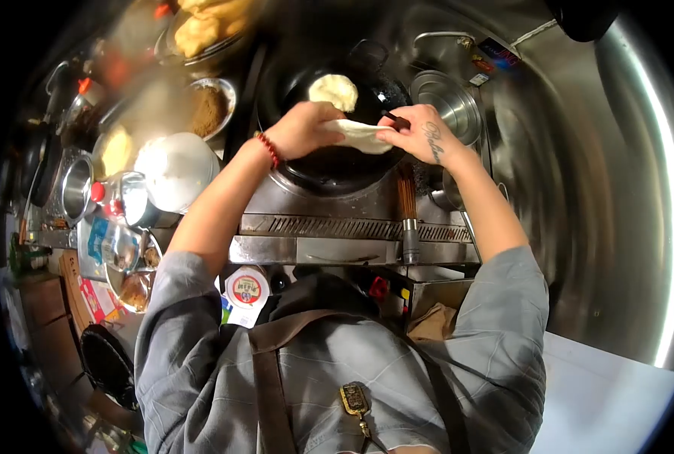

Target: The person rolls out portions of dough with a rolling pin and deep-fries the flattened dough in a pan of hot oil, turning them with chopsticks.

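Note:
A flat piece of pale dough [363,137] is stretched between my two hands above a black wok [329,172]. My left hand [304,130], below a red bead bracelet, pinches its left end. At the other end, my right hand [420,135] has its thumb and fingers closed on the dough's edge. A short dark handle-like piece shows by the right fingers; what it belongs to is unclear. Inside the wok, just beyond my hands, lies a round pale dough piece [334,91].
Right of the wok is a round metal pot [446,106]. A bamboo brush [409,219] stands at the stove's front edge. On the left are a bowl of brown powder [209,108], a white round container [174,172] and a plate of yellow food [200,32]. A metal wall curves at right.

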`<state>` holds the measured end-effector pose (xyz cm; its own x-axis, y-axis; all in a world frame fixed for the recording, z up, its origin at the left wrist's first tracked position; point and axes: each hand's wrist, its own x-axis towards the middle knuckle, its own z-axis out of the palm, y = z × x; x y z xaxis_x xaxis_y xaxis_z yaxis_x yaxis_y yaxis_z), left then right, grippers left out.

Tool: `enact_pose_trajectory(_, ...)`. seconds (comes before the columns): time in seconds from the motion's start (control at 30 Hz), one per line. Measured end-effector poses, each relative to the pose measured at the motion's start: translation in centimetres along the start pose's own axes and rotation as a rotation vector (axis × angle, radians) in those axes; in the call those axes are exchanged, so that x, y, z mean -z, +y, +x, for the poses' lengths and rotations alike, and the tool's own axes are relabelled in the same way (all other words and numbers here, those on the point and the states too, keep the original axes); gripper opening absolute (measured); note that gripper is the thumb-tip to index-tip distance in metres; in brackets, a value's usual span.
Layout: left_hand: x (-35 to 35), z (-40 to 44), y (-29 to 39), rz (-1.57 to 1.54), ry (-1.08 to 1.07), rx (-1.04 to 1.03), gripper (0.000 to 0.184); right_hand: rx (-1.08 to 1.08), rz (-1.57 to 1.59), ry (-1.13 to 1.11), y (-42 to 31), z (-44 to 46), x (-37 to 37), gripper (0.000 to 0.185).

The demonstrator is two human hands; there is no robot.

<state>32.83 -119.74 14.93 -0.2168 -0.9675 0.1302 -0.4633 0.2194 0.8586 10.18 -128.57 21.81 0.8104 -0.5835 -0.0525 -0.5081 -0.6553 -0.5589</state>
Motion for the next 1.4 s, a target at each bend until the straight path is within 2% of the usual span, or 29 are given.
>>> enact_pose_trajectory(0.07, -0.2, 1.4, -2.5, 0.168, 0.001, -0.023, 0.023, 0.087, -0.096, 0.026, 3.7, 2.0, -2.5, 0.02)
enact_pose_trajectory(0.17, -1.1, 2.7, -5.2, 0.216, 0.002, 0.019, 0.019, -0.071, -0.205, -0.05, 5.7, 4.0, -5.6, 0.022)
enact_pose_trajectory(0.2, -1.4, 3.1, -6.1, 0.259, -0.008, 0.076, 0.017, -0.069, -0.228, -0.016, 6.4, 4.5, -6.7, 0.024)
enact_pose_trajectory(0.3, -2.8, 3.3, -9.0, 0.414, -0.089, 0.053, 0.012, -0.003, -0.252, -0.027, 7.2, 4.7, -8.9, 0.02)
enact_pose_trajectory(0.37, -3.6, 2.8, -8.2, 0.515, -0.214, 0.132, 0.012, 0.117, -0.317, -0.076, 8.2, 4.3, -10.3, 0.017)
enact_pose_trajectory(0.4, -4.4, 2.5, -8.9, 0.545, -0.22, 0.092, 0.016, 0.206, -0.336, -0.071, 8.8, 4.0, -11.0, 0.017)
enact_pose_trajectory(0.47, -5.4, 2.2, -8.0, 0.659, -0.389, 0.198, 0.025, 0.201, -0.318, -0.099, 9.5, 3.3, -12.1, 0.014)
enact_pose_trajectory(0.6, -5.6, 0.7, -5.2, 0.783, -0.545, 0.317, 0.034, 0.144, -0.387, -0.211, 10.0, 2.6, -12.7, 0.016)
enact_pose_trajectory(0.67, -3.4, -1.9, -2.8, 0.554, -0.148, 0.113, 0.039, 0.15, -0.428, -0.207, 10.4, 2.3, -12.3, 0.02)
enact_pose_trajectory(0.73, 0.2, -5.7, 0.6, 0.479, 0.139, -0.167, 0.039, 0.176, -0.41, -0.106, 8.0, 1.3, -9.1, 0.021)
enact_pose_trajectory(0.8, 3.5, -10.9, 5.9, 0.307, 0.298, -0.21, 0.037, 0.21, -0.354, 0.117, 6.0, -0.2, -5.5, 0.017)
enact_pose_trajectory(0.87, 4.7, -17.4, 9.2, 0.11, 0.308, -0.073, 0.035, 0.268, -0.356, 0.353, 4.3, -1.4, -1.4, 0.013)
enact_pose_trajectory(0.93, 4.8, -23.3, 9.8, -0.036, 0.215, -0.07, 0.032, 0.165, -0.188, 0.629, 3.6, -3.0, 1.5, 0.014)
enact_pose_trajectory(1.0, 1.4, -29.3, 7.9, -0.484, 0.272, 0.182, 0.029, -0.174, -0.283, 0.67, 1.1, -5.1, 4.2, 0.034)
enact_pose_trajectory(1.07, -2.8, -33.4, 5.8, -0.626, 0.416, 0.438, 0.028, -0.372, 0.091, 0.723, 0.4, -6.1, 4.5, 0.051)
enact_pose_trajectory(1.1, -4.7, -35.0, 4.7, -0.606, 0.472, 0.5, 0.029, -0.368, 0.201, 0.737, 1.1, -6.0, 3.7, 0.055)
enact_pose_trajectory(1.17, -8.3, -37.7, 2.6, -0.659, 0.594, 0.578, 0.032, -0.379, 0.358, 0.701, 2.1, -5.4, 1.5, 0.046)
enact_pose_trajectory(1.27, -10.4, -39.1, 1.6, -0.712, 0.637, 0.61, 0.029, -0.369, 0.489, 0.67, 4.1, -3.5, -3.5, 0.039)
enact_pose_trajectory(1.33, -10.2, -39.2, 1.6, -0.653, 0.612, 0.614, 0.03, -0.419, 0.438, 0.652, 5.5, -2.0, -7.0, 0.034)
enact_pose_trajectory(1.4, -10.1, -39.6, 1.1, -0.577, 0.591, 0.607, 0.031, -0.307, 0.252, 0.597, 6.3, -1.2, -9.7, 0.028)
